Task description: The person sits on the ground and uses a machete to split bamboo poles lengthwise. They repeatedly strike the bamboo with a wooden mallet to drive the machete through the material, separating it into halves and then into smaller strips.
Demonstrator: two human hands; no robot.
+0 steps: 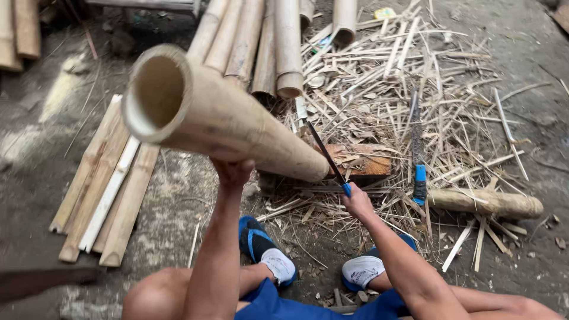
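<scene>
Left hand (233,172) fingers clamp under the hollow bamboo pole (219,118); right hand (357,203) fingers close around a blue-handled knife (328,157) beside the pole's far end.

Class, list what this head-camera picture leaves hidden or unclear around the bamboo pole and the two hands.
- Head view: left hand palm, hidden under the bamboo pole.
- Pole's far end, hidden behind the wooden block.
- Knife handle, mostly covered by the right hand.
- Person's legs, cut off by the bottom edge.
</scene>
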